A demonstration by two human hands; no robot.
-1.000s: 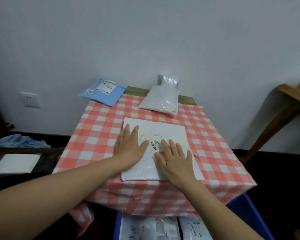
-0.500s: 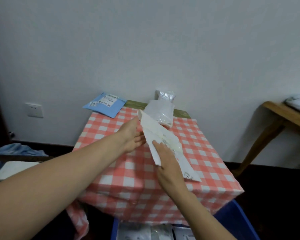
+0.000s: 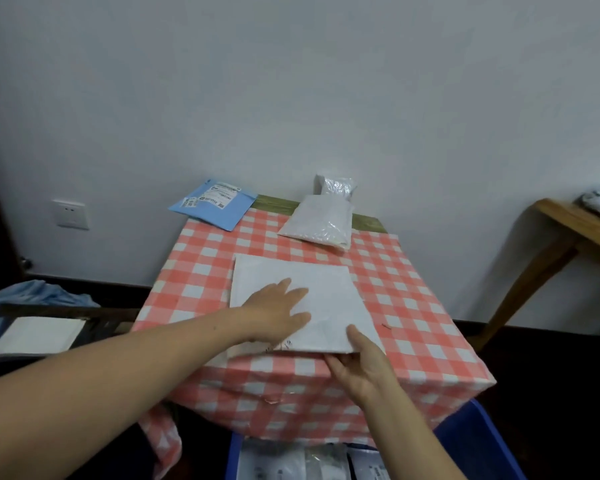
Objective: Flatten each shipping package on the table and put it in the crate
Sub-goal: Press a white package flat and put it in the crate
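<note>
A white shipping package (image 3: 326, 289) lies flat on the red-checked table (image 3: 413, 306), plain side up. My left hand (image 3: 278, 310) rests on its near left part with fingers spread flat. My right hand (image 3: 361, 358) holds the package's near edge at the table's front, thumb on top and fingers under it. A blue package (image 3: 215, 206) with a label and a grey-white plastic package (image 3: 319, 220) lie at the table's far edge. The blue crate (image 3: 482, 445) stands below the table's front, with several packages (image 3: 291, 462) inside.
A small crinkled bag (image 3: 335, 184) leans on the wall behind the plastic package. A wooden table (image 3: 568, 230) stands at the right. At the left, a white sheet (image 3: 35, 336) and blue cloth (image 3: 32, 299) lie on dark furniture.
The white package was lifted on edge and turned over, and now lies flat with its label down. My left hand presses on it again; my right hand moved to its near edge.
</note>
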